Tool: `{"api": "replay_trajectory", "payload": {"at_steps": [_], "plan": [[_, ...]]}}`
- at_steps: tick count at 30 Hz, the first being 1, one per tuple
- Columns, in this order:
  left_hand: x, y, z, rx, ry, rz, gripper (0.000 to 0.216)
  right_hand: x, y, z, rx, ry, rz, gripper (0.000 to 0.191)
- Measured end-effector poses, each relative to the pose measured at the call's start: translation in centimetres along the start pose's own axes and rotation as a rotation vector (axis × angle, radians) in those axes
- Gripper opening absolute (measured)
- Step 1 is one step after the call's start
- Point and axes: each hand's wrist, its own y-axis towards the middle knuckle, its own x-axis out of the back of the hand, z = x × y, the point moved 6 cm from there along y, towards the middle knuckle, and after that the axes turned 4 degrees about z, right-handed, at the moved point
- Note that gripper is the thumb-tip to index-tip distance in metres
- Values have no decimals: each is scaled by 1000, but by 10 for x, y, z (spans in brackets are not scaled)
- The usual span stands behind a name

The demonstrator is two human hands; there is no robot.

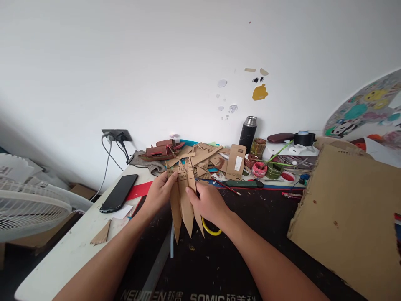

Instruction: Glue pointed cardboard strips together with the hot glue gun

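Between both hands hang several long cardboard strips cut to points at their lower ends, with printed lines and numbers near the top. My left hand pinches them at the upper left, thumb on the front face. From the right side, my right hand grips the same strips, its thumb lying across their front. The yellow scissors handle shows just below my right hand on the dark mat; the rest of it is hidden. A pale blue strip lies under the points.
Cardboard scraps and a brown model boat fill the back. Paint jars, a black thermos and a green utility knife are right of them. A large cardboard sheet covers the right; a phone and fan are left.
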Motion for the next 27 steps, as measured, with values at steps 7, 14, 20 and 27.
{"api": "replay_trajectory", "payload": {"at_steps": [7,14,20,27], "plan": [[-3,-2,1,17,31,-51,48,-2,-1,-1,-17,-19,5,40],[0,-3,-6,18,113,-78,42,-4,0,-2,-17,-20,15,40],[2,-2,-4,7,112,-77,44,-8,-1,-2,-14,-51,34,38],[3,0,-5,-4,95,-80,42,-9,0,-4,-20,-48,30,39]]}}
